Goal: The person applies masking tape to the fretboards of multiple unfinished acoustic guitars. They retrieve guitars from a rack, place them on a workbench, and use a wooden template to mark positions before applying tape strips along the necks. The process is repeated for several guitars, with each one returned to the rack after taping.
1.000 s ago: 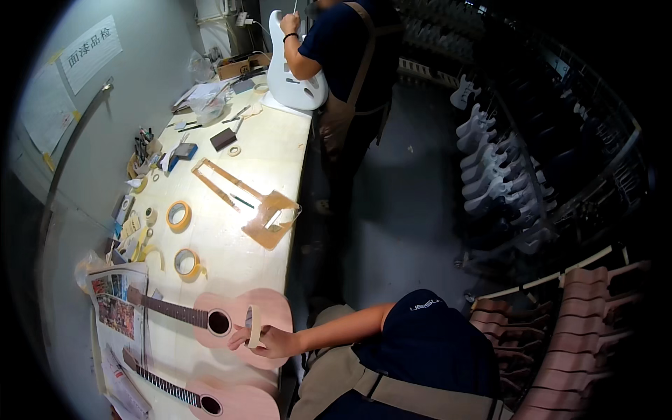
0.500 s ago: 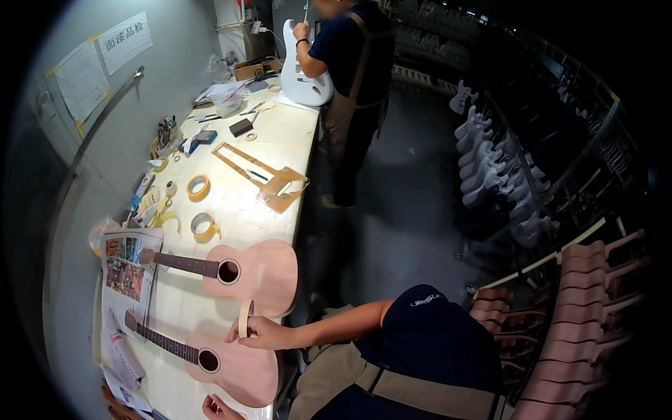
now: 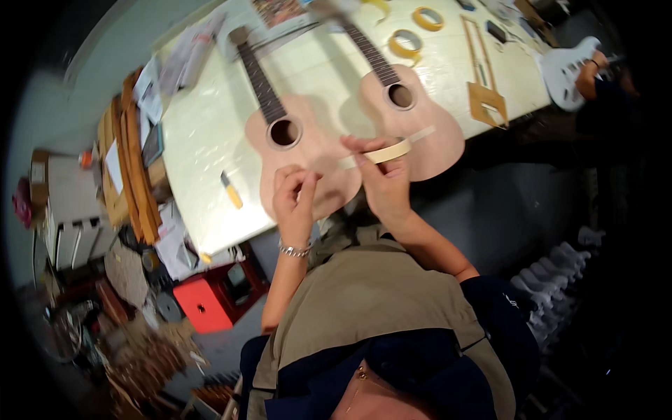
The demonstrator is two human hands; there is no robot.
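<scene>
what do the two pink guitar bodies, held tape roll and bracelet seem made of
Guitar bodies: probably wood, bare or matte-sealed; flat pinkish tan without gloss. Held tape roll: likely paper masking tape, pale cream and dull. Bracelet: apparently polished metal, silvery with bright glints.

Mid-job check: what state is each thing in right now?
Right hand: gripping the cream tape roll
Left hand: fingers curled over the left guitar; grip unclear
Left guitar: face up, no strings visible
Right guitar: face up, no strings visible
Yellow-handled tool: lying on the table
</scene>
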